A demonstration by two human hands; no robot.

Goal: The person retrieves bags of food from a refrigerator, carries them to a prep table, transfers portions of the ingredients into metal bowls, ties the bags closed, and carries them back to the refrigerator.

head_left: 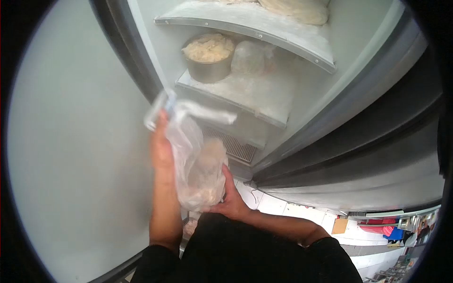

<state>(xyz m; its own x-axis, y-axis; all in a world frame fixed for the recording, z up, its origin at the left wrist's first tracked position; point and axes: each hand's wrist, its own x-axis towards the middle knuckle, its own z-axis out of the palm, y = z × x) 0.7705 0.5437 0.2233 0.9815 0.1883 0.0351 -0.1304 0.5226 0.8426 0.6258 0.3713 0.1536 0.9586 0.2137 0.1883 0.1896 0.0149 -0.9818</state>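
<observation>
A translucent plastic bag (188,174) with pale, lumpy contents hangs in front of my body, before an open fridge or freezer cabinet. My left hand (162,144) grips the bag's upper part, and loose white plastic above the fingers is blurred by motion. Lower down, my right hand (232,200) cups the bag's full end from the right side, thumb up along it. Some of the fingers of both hands are hidden behind the bag. What the contents are I cannot tell.
Inside the cabinet, a metal pot (209,70) heaped with pale food stands on the middle shelf (245,96) beside a clear bag (250,57). Another bag (302,10) lies on the upper shelf (236,16). The cabinet door (80,141) is at left; a tiled floor (271,203) shows below.
</observation>
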